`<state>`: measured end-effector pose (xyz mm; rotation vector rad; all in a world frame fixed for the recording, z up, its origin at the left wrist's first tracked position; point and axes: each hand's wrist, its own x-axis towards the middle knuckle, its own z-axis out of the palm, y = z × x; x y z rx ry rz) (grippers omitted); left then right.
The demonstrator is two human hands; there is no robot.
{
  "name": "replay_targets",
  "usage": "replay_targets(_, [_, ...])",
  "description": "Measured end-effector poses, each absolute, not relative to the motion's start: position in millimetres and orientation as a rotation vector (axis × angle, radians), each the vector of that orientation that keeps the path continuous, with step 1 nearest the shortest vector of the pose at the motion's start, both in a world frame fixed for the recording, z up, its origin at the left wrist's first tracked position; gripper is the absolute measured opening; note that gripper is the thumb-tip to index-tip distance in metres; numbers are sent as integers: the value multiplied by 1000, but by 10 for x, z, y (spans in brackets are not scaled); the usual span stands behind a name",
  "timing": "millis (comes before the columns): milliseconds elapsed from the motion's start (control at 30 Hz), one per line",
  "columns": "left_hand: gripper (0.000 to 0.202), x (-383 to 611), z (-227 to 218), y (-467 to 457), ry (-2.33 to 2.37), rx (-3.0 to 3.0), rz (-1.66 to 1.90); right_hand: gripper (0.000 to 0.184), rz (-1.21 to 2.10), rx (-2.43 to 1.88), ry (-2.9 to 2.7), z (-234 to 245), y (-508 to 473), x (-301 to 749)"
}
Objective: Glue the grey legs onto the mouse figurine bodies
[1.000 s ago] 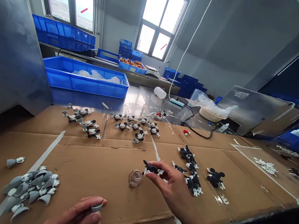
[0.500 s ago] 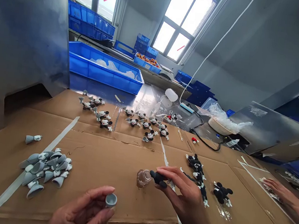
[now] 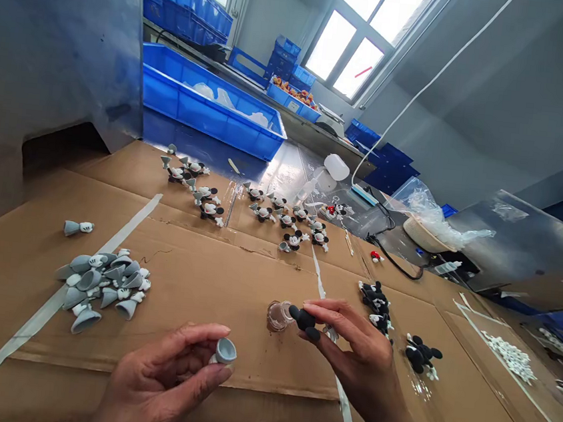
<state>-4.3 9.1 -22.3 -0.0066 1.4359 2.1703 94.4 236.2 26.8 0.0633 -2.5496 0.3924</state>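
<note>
My left hand (image 3: 168, 377) pinches a small grey cone-shaped part (image 3: 225, 351), its hollow mouth tilted up towards me. Between the thumb and fingers of my right hand (image 3: 355, 343) is a black mouse-head figure (image 3: 305, 321) with round ears; its front is turned away. Just left of that figure stands a small clear jar (image 3: 279, 316) with brownish stains around its base. A heap of grey cones with white gloved hands (image 3: 103, 283) lies to the left, and one more such cone (image 3: 78, 228) lies apart behind it.
Mouse figures with cones attached (image 3: 288, 220) stand in groups at the cardboard's back. Black mouse figures (image 3: 376, 305) lie to the right, beyond them small white parts (image 3: 510, 356). A blue crate (image 3: 211, 110), a squeeze bottle (image 3: 447, 267) and a bagged bowl (image 3: 427, 233) stand behind.
The view has shifted, so the table appears higher and slightly rightward. Another person's hand at the far right has gone from view, uncovering the white parts. Both my hands keep their holds.
</note>
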Motion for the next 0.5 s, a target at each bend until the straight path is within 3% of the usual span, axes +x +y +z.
replay_targets(500, [24,-186,-456,-19,1511,418,2140,32,391,102,-2587,329,2340,899])
